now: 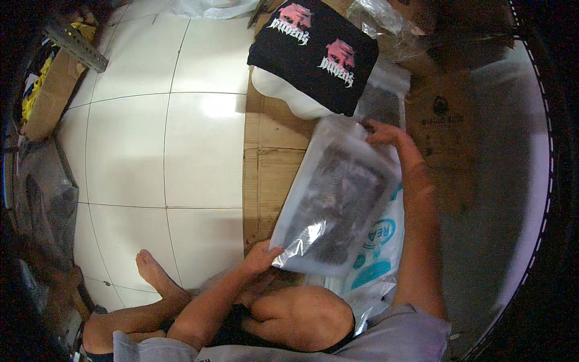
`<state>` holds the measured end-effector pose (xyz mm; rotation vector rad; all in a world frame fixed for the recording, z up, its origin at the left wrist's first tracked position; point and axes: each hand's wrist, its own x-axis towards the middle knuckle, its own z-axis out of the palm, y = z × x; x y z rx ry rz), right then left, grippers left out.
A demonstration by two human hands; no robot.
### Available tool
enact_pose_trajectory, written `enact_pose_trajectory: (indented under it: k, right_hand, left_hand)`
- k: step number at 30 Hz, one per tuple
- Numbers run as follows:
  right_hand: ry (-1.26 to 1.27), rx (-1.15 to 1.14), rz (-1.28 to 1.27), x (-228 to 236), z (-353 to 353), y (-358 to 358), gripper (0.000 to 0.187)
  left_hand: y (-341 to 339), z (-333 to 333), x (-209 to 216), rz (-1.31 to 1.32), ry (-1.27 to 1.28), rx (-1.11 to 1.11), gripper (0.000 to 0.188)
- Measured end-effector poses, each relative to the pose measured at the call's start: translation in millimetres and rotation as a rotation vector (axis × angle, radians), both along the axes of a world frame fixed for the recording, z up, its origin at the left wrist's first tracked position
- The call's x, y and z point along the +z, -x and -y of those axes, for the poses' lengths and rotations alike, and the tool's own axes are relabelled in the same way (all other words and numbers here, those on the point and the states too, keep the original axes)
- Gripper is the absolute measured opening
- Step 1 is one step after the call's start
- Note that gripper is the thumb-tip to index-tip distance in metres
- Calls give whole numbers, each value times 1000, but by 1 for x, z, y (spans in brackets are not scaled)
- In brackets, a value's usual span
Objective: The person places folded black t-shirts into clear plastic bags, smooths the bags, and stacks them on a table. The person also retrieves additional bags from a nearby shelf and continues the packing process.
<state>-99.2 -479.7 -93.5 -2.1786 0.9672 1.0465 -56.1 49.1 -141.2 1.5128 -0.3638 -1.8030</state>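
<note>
Between my hands lies a clear plastic bag (pixel 338 199) with something dark and flat inside, over a white plastic sack with teal print (pixel 377 247). My left hand (pixel 262 258) grips the bag's near left corner, thumb on top. At its far end my right hand (pixel 383 133) closes on the bag's edge; those fingertips are partly hidden. Just beyond stands a stack of black folded cloth with pink and white prints (pixel 313 54), with white material under its near edge. Another translucent bag (pixel 386 90) shows beside my right hand.
A wooden board (pixel 259 181) runs along the white tiled floor (pixel 129 151). Cardboard boxes (pixel 440 151) stand on the right. Crumpled clear plastic (pixel 386 24) lies at the back. On the left are a carton with yellow and dark items (pixel 54 90) and a grey plastic bag (pixel 45 181).
</note>
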Motion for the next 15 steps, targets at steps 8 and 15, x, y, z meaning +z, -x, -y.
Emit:
enact_pose_trajectory:
  k: [8,15]
  right_hand:
    - [-111,-80,-15,7,7,6,89]
    - [-11,-48,-6,12,-1,15,89]
  left_hand:
    - [-4,3,-3,-201,1,73,31]
    - [-4,-4,-9,-433,-120,208,37]
